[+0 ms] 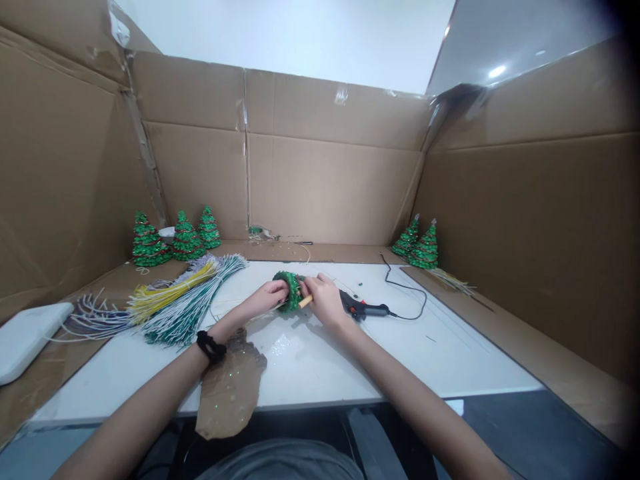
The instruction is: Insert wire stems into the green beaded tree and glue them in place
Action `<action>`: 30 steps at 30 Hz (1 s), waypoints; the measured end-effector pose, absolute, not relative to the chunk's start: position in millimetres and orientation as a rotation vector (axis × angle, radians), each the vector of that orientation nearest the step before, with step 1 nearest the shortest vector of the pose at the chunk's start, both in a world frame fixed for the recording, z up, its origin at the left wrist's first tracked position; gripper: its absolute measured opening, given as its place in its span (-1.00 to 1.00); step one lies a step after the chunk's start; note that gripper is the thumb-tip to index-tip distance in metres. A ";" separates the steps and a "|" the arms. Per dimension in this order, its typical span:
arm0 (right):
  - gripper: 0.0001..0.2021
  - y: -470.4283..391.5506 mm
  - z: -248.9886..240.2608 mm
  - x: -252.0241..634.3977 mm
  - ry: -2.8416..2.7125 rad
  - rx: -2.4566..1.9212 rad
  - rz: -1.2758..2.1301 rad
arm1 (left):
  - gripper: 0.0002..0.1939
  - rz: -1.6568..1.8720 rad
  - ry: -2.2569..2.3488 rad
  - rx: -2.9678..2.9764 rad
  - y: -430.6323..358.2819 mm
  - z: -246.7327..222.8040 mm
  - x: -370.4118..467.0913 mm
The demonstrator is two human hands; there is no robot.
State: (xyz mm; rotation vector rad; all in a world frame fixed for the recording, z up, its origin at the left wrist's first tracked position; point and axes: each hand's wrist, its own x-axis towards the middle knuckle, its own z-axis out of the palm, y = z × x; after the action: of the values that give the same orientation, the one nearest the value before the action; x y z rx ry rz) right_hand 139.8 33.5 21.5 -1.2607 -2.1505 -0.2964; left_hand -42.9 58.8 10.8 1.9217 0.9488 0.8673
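While the left hand (274, 295) grasps the green tinsel piece (286, 308) over the white board (400, 347), the right hand (324, 300) pinches a tan stick (305, 301) at its right side, a glue gun (367, 309) just beyond that grip

Two bare hands, the left (275, 293) and the right (324, 300), hold a green tinsel-like ring (287, 291) above a white rectangular counter (415, 353), with a black corded glue gun (370, 310) near the right hand and sparkly green miniature trees (146, 241) standing toward both cardboard side walls (540, 233).
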 end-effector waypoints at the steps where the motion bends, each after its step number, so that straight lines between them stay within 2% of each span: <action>1: -0.77 33.5 22.3 139.4 -2.171 -1.250 -0.330 | -0.84 0.864 0.956 1.910 56.1 14.0 -42.3; 4: -0.72 34.3 25.5 138.9 -2.209 -1.232 -0.362 | -0.85 0.833 0.988 1.861 48.6 22.6 -39.6; 9: -0.72 36.0 42.1 163.8 -2.140 -1.178 0.049 | -0.83 0.870 0.952 1.829 47.5 21.3 -35.6; 13: -0.77 32.5 50.0 218.8 -2.039 -1.223 0.107 | -0.83 0.891 1.028 1.748 53.4 13.7 -35.4; 17: -0.50 24.2 32.7 273.4 -2.268 -1.406 0.081 | -0.84 0.920 1.036 1.641 53.6 14.6 -34.6; 20: -0.44 21.1 14.6 291.5 -2.375 -1.503 0.064 | -0.85 0.920 1.038 1.563 49.0 18.9 -33.5; 25: -0.70 27.7 13.3 286.1 -2.435 -1.483 0.048 | -0.83 0.914 1.016 1.544 45.5 19.5 -34.9; 30: -0.84 33.3 38.5 265.4 -2.184 -1.314 0.178 | -0.83 0.927 1.006 1.524 48.2 15.4 -36.8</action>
State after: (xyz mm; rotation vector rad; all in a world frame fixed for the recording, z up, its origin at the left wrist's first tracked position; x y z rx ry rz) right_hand 265.4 33.3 38.5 -1.3139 -2.1844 0.1783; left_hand -36.8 48.2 15.4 1.5236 1.0057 0.9272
